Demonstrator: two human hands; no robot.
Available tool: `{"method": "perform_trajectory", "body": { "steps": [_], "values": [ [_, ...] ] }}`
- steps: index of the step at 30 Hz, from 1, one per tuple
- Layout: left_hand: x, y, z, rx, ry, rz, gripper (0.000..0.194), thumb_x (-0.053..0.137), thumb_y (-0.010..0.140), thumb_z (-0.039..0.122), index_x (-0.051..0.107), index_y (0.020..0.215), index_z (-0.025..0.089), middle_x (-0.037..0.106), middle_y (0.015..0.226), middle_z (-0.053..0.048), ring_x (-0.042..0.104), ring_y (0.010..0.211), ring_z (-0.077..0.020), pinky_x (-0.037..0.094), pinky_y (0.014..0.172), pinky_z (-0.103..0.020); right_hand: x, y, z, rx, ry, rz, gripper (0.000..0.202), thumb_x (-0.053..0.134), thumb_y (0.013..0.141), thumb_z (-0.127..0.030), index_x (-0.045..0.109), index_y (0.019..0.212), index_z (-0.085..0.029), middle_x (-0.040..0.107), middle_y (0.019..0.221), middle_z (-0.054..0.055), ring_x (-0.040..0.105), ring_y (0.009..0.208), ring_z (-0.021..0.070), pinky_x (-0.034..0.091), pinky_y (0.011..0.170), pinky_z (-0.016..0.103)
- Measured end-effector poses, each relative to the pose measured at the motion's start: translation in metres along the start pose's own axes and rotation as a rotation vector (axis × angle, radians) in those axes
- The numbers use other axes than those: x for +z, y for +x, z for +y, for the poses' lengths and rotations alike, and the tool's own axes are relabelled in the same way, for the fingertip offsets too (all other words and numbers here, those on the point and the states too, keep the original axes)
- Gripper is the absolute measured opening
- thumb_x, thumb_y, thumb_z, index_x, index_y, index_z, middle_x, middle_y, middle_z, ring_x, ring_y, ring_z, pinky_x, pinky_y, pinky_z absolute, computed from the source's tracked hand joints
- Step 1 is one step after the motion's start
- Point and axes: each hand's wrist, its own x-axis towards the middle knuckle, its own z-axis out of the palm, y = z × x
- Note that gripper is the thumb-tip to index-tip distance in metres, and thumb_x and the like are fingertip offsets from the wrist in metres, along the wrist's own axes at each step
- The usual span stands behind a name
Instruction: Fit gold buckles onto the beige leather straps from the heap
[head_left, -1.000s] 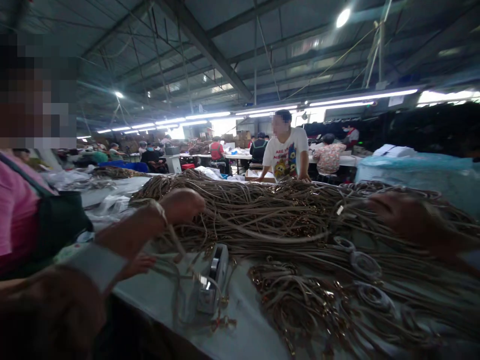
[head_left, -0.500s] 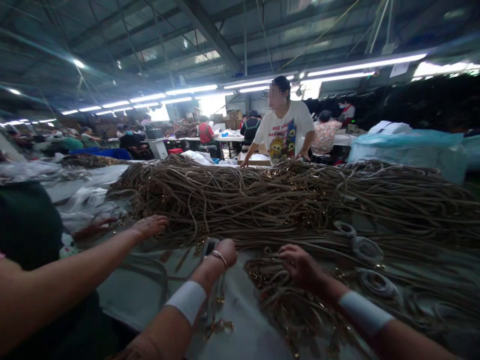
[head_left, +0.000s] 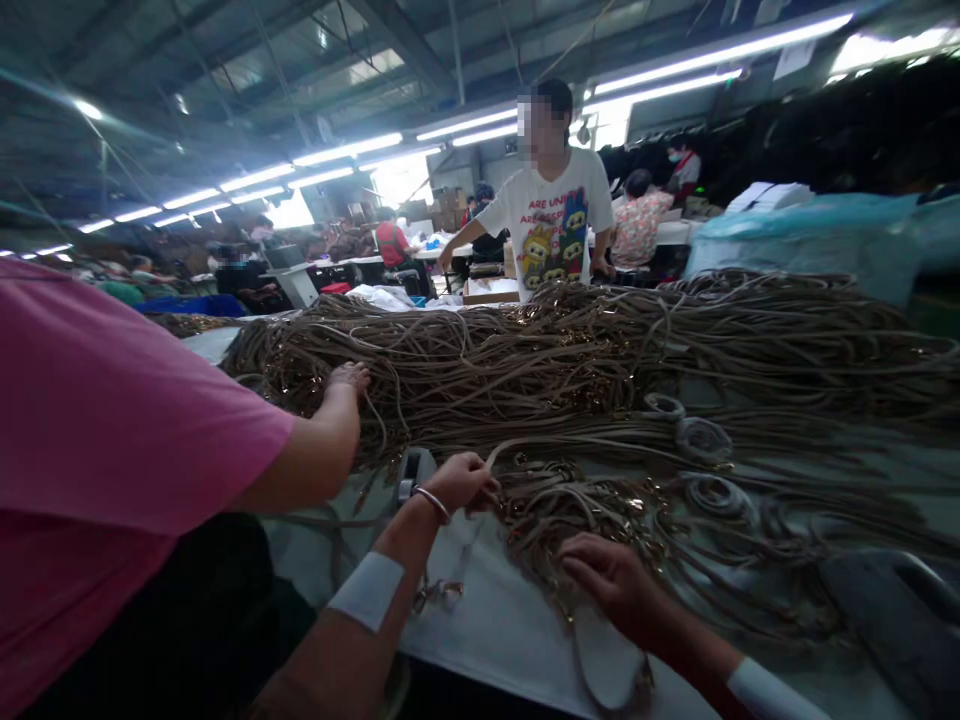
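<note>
Fingers of left hand (head_left: pixel 463 482) pinch strap (head_left: pixel 520 441), long axis running rightward.

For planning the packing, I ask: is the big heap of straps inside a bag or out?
Out. The big heap of straps lies bare and uncovered on the table; no wrapping shows around it.

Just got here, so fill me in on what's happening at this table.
The left hand has a tan strap between its fingers. The right hand is at the smaller strap pile, its grip unclear. A co-worker in pink reaches onto the large strap heap; a person in a white T-shirt stands across the table.
</note>
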Motion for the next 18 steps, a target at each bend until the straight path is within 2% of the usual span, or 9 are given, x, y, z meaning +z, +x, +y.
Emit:
{"method": "perform_trajectory", "body": {
  "steps": [3,5,8,10,13,16,18],
  "values": [
    [0.028,-0.046,0.016,0.063,-0.169,-0.102,0.028,0.062,0.086,0.043,0.053,0.087,0.017,0.070,0.073,-0.002,0.061,0.047,-0.0093,0.046,0.044,-0.020,0.010,0.010,-0.028,0.174,0.393,0.014,0.044,0.057,0.089,-0.057,0.071,0.097,-0.017,0.071,0.092,0.008,0.063,0.085,0.0217,0.048,0.072,0.032],
    [0.051,-0.074,0.018,0.070,-0.243,-0.188,0.034,0.067,0.080,0.048,0.055,0.084,0.017,0.070,0.072,-0.002,0.061,0.048,-0.0097,0.047,0.044,-0.020,0.021,0.012,-0.044,0.238,0.677,-0.016,0.048,0.057,0.087,-0.062,0.070,0.092,-0.015,0.070,0.082,0.007,0.064,0.074,0.0199,0.049,0.066,0.031],
    [0.083,-0.107,0.007,0.042,-0.304,-0.317,0.039,0.071,0.074,0.050,0.061,0.085,0.014,0.070,0.069,-0.005,0.062,0.047,-0.0117,0.048,0.045,-0.022,0.031,0.009,-0.057,0.292,0.898,0.024,0.039,0.074,0.077,-0.051,0.066,0.079,-0.013,0.061,0.056,0.001,0.056,0.046,0.0152,0.047,0.050,0.029],
    [0.098,-0.123,-0.008,0.033,-0.344,-0.376,0.042,0.072,0.073,0.050,0.063,0.090,0.013,0.070,0.069,-0.005,0.063,0.049,-0.0132,0.049,0.047,-0.023,0.030,0.004,-0.059,0.311,0.926,0.134,0.030,0.081,0.071,-0.038,0.067,0.081,-0.014,0.066,0.061,0.002,0.059,0.048,0.0148,0.048,0.049,0.027],
    [0.106,-0.144,-0.033,0.068,-0.395,-0.453,0.039,0.077,0.071,0.042,0.066,0.092,0.012,0.073,0.071,-0.007,0.067,0.059,-0.0145,0.049,0.055,-0.022,0.014,-0.006,-0.057,0.313,0.961,0.308,0.021,0.079,0.074,-0.030,0.067,0.086,-0.016,0.074,0.082,0.006,0.068,0.066,0.0163,0.054,0.059,0.025],
    [0.105,-0.165,-0.052,0.113,-0.510,-0.549,0.035,0.080,0.072,0.028,0.069,0.101,0.011,0.076,0.083,-0.010,0.071,0.077,-0.0170,0.052,0.069,-0.023,-0.004,-0.015,-0.056,0.314,0.994,0.416,0.015,0.075,0.078,-0.025,0.067,0.088,-0.017,0.076,0.084,0.005,0.070,0.066,0.0159,0.054,0.058,0.024],
    [0.103,-0.178,-0.058,0.127,-0.622,-0.604,0.044,0.080,0.072,0.024,0.067,0.113,0.013,0.075,0.091,-0.011,0.071,0.085,-0.0200,0.056,0.073,-0.027,-0.012,-0.019,-0.056,0.299,1.004,0.454,0.013,0.074,0.080,-0.024,0.067,0.088,-0.018,0.076,0.083,0.005,0.070,0.065,0.0159,0.054,0.055,0.024]
  ]
}}
